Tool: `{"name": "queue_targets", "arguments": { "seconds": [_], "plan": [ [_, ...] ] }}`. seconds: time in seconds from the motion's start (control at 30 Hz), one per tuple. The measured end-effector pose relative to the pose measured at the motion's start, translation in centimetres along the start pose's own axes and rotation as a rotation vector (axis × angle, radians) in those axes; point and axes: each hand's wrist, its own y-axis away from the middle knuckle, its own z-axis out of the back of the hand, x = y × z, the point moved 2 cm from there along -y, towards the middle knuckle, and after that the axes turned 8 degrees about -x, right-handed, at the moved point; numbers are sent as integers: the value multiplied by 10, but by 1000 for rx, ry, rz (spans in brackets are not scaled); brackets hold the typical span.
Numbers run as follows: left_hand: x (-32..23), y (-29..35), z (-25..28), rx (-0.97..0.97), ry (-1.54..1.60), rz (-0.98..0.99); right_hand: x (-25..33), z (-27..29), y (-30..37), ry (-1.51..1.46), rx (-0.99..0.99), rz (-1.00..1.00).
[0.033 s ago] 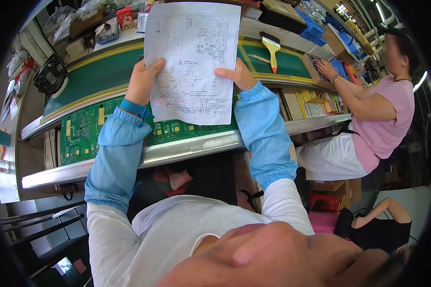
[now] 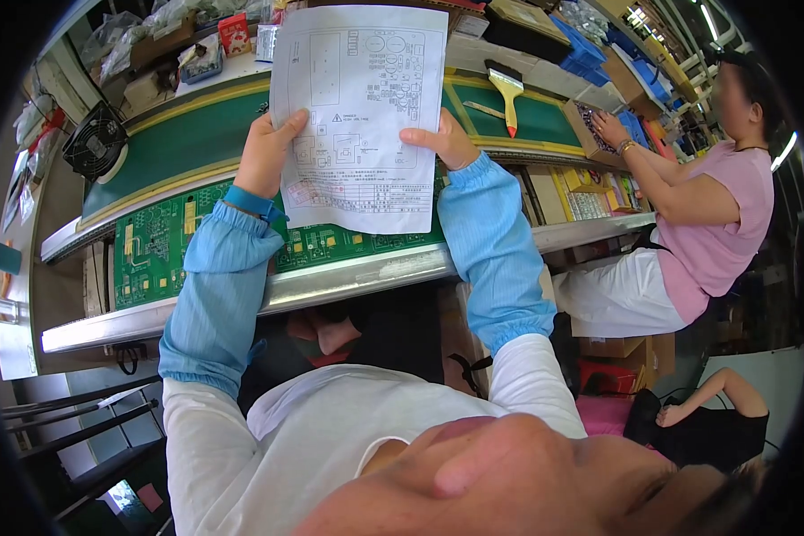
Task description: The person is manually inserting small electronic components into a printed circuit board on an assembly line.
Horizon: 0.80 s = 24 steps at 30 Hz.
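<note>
A white printed sheet (image 2: 366, 98) with a component layout drawing and a table along its bottom is held up in both my hands. My left hand (image 2: 268, 154) pinches its left edge, thumb on the front and fingers behind. On the right edge my right hand (image 2: 447, 143) grips it the same way. Blue sleeve covers wrap both forearms, and a blue band circles my left wrist. Behind and below the paper lie green circuit boards (image 2: 156, 250) along the metal rail (image 2: 357, 284); the sheet and my left arm hide part of them.
Beyond the rail runs a green conveyor belt (image 2: 188, 143). A wide brush (image 2: 506, 94) lies on it at the right, and a black fan (image 2: 96, 143) stands at the left. On the right a co-worker in pink (image 2: 728, 196) reaches into a parts box (image 2: 590, 134).
</note>
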Motion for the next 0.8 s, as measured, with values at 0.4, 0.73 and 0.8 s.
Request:
{"name": "queue_targets", "arguments": {
  "seconds": [0.4,0.73,0.8],
  "plan": [
    [1,-1,0,15,11,12,-1,2,-2,19,5,11],
    [0,0,1,-12,3,15,-5,2,-2,12,8,-4],
    [0,1,0,-6,9,14,-5,2,-1,9,8,-6]
  ]
}}
